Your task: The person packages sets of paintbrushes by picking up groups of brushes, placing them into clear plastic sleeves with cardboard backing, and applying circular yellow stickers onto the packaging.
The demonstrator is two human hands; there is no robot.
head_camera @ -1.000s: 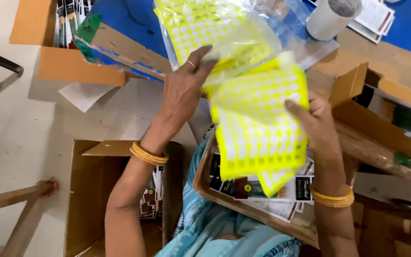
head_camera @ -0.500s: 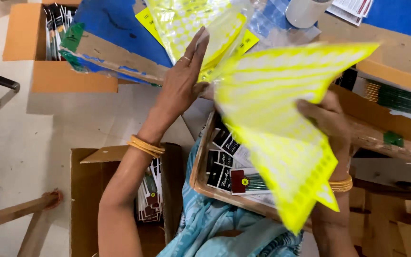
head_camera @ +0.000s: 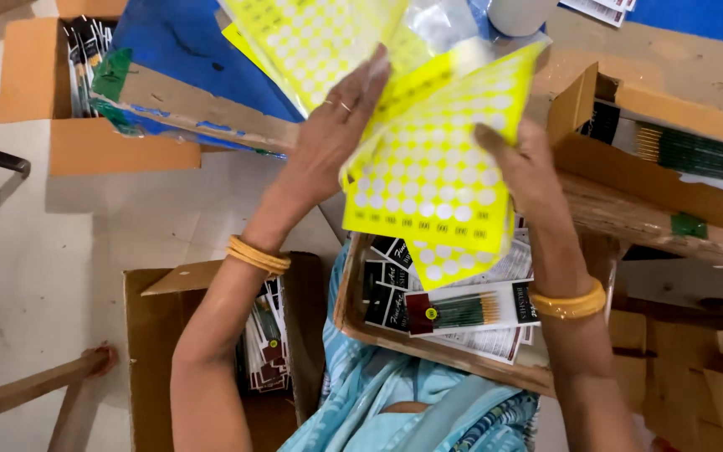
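At the far left an open cardboard box [head_camera: 35, 79] on the floor holds upright packets, and beside it a blue-topped board [head_camera: 202, 75] with a brown cardboard edge slants down toward the right. Lower down, a second carton [head_camera: 161, 335] stands open next to the person's left forearm, with a stack of packaged items inside it. The left hand [head_camera: 336, 138], ringed and wearing an orange bangle at the wrist, is spread flat with its fingers extended, pressed against the left side of a bundle of yellow sticker sheets [head_camera: 433, 172]; it is open-palmed, steadying rather than clenching. The sheets, covered in rows of white round dots, are held up between both hands above the lap, their long axis running from lower left up to upper right, the top corner pointing toward the clear plastic wrap [head_camera: 441, 21] above; a lower corner of one sheet points down at the tray. The right hand [head_camera: 529, 172] grips the sheets' right edge, thumb in front. Beneath them a shallow cardboard tray [head_camera: 353, 314] on the lap holds a paintbrush packet [head_camera: 470, 310] lying roughly level. At the right, an open box [head_camera: 654, 180] holds dark green packets.
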